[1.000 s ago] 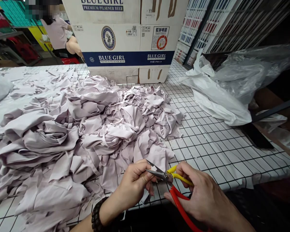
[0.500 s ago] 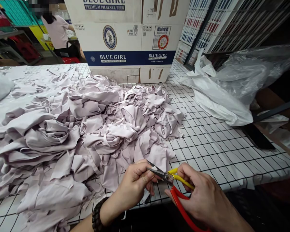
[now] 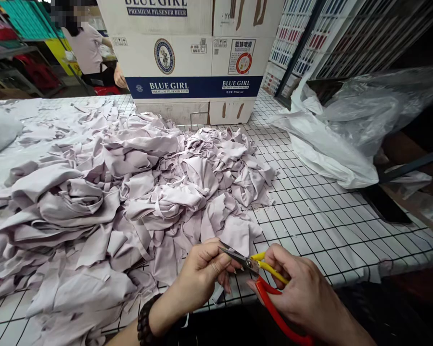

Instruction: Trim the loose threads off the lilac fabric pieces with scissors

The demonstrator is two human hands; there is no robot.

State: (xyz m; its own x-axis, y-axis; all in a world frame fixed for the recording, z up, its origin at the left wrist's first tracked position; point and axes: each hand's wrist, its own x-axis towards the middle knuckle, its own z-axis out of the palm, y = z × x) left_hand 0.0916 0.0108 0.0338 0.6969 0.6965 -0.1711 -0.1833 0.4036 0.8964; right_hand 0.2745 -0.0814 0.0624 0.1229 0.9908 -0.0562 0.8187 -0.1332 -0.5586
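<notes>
My right hand [image 3: 299,288] is closed round the scissors [image 3: 254,265], which have one yellow and one red handle. Their dark blades point left, pressed together, with the tips against the fingers of my left hand [image 3: 204,269]. Thumb and forefinger of that hand are pinched on a small piece of fabric, mostly hidden by the fingers; a pale end [image 3: 217,292] hangs below them at the table edge. Just beyond both hands lies a big heap of pale lilac fabric pieces [image 3: 166,202], spread over the left and middle of the table.
The table has a white cloth with a black grid [image 3: 303,226]. A tall beer carton [image 3: 187,62] stands behind the heap. Plastic bags [image 3: 332,144] and a dark phone-like slab [image 3: 386,204] lie at right. A person [image 3: 88,50] sits at back left.
The scissor blades, slightly parted before with a pale scrap between them, have come together. My hands stay in nearly the same place. The person behind has moved a hand beside the carton.
</notes>
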